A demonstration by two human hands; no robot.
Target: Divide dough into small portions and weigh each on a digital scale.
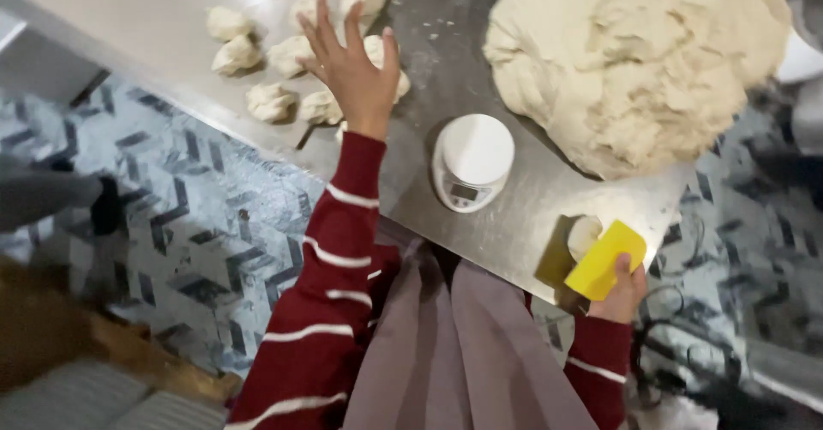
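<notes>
At upper centre of the frame, left hand hovered spread over dough pieces; right hand pinched a yellow scraper; even spacing would help.

A bakery kitchen: steel worktable, dough mound, scale.

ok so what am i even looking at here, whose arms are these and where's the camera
There is no machine here: the camera sits on a person's head and looks down, so the arms in striped red sleeves are that person's own. They stand at a steel table. The left hand is spread open above a cluster of small dough pieces, holding nothing. The right hand, at the table's near edge, holds a yellow scraper beside one small dough lump. Between the hands sits a white round kitchen scale, its pan bare. The big pale mass at the top right is a large dough mound.
</notes>
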